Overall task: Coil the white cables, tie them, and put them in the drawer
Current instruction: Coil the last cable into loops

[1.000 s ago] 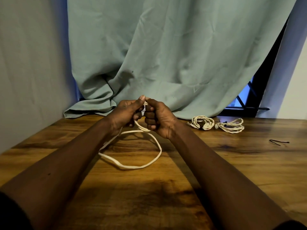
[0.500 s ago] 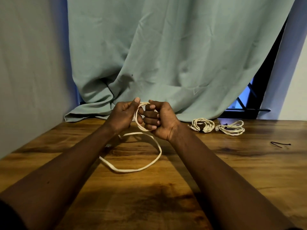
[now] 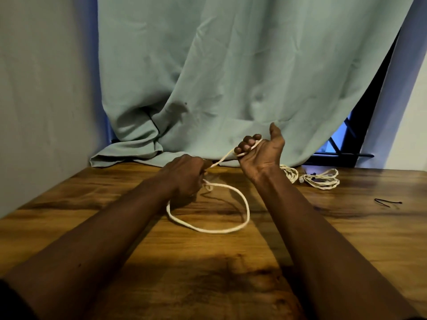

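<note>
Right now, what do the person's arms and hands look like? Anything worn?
Left hand and right hand are bare: no gloves, and no ring, watch or band visible. Left forearm and right forearm are uncovered. A dark sleeve shows at the lower left corner; a dark sliver at the lower right edge may be the other sleeve.

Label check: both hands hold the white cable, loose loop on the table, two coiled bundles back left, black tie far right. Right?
No. The head view shows the two coiled bundles back right, beyond the right hand, not left. The rest stands: left hand and right hand hold the white cable, its loop on the table, black tie far right.
</note>
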